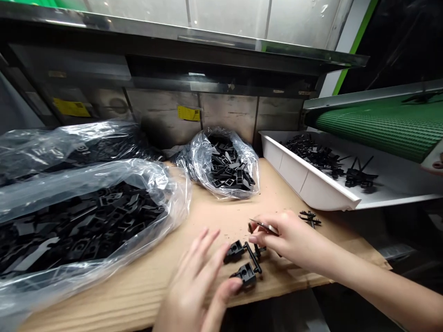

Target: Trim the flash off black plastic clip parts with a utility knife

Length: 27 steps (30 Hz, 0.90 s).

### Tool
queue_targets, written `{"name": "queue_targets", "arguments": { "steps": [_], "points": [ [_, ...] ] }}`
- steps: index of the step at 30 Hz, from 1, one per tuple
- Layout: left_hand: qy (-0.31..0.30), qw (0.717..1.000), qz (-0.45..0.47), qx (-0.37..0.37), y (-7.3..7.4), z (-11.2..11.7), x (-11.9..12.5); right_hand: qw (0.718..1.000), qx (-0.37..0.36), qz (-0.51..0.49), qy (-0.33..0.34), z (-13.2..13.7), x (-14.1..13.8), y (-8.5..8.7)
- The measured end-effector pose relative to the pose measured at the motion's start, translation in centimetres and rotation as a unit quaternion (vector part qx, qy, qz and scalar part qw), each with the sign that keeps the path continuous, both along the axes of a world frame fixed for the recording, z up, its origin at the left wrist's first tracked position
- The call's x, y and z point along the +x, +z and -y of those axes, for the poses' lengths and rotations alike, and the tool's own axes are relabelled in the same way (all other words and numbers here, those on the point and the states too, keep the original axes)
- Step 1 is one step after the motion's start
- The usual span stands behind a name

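My left hand [202, 279] is spread over the cardboard with its fingers apart. Its thumb rests at the edge of a black plastic part [245, 274]. A second black part [234, 251] lies just behind that one, close to my left fingertips. Both sit beside a black plastic runner [252, 258] that reaches under my right hand [278, 233]. My right fingers are closed around a small, thin metal tool with a pointed tip [266, 226]; its exact kind does not show. Whether those fingers also touch the runner is hidden.
Clear plastic bags of black parts stand at the left [104, 216] and back [231, 166]. At the right, a white tray [311, 189] holds black pieces below a green conveyor belt [384, 124]. A loose black runner piece [309, 218] lies near the tray.
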<state>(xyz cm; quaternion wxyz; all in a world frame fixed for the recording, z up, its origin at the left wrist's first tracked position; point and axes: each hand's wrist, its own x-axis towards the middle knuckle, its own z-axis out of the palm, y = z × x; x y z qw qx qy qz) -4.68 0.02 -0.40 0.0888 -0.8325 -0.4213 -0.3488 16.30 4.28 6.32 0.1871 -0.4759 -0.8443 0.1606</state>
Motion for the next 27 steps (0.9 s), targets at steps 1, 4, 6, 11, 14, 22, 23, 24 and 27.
{"name": "queue_targets", "arguments": {
  "steps": [1, 4, 6, 11, 14, 22, 23, 24, 27],
  "points": [
    [-0.012, 0.999, -0.042, -0.024, -0.3, -0.1, 0.3, 1.000, -0.003, -0.012, 0.004, 0.0, -0.1, -0.3],
    [-0.037, 0.993, -0.101, -0.045, -1.0, -0.3, 1.3, 0.999, 0.009, -0.034, 0.015, 0.3, -0.8, -0.7],
    [-0.031, 0.994, -0.099, -0.045, -1.2, -0.2, 1.6, 0.999, 0.020, -0.031, 0.024, 0.7, -1.5, -0.8],
    [-0.030, 0.993, -0.062, -0.091, -1.2, 0.0, 1.6, 0.999, -0.011, -0.027, 0.041, 1.5, -3.2, -0.7],
    [-0.025, 0.995, -0.033, -0.089, -1.3, 0.2, 1.8, 0.995, -0.070, -0.071, -0.016, 0.8, -2.3, 0.0],
    [0.000, 0.996, -0.010, -0.089, -1.0, 0.5, 2.8, 0.894, -0.305, -0.267, -0.192, -0.1, 3.7, -2.7],
    [0.003, 0.996, -0.010, -0.092, -1.0, 0.5, 2.8, 0.883, -0.314, -0.284, -0.203, 0.2, 3.9, -3.2],
    [0.006, 0.996, -0.011, -0.094, -1.1, 0.5, 2.8, 0.873, -0.321, -0.299, -0.211, 0.6, 4.0, -3.5],
    [0.010, 0.997, -0.020, -0.079, -1.7, 0.5, 2.6, 0.855, -0.329, -0.328, -0.231, 2.2, 4.5, -3.6]
  ]
}}
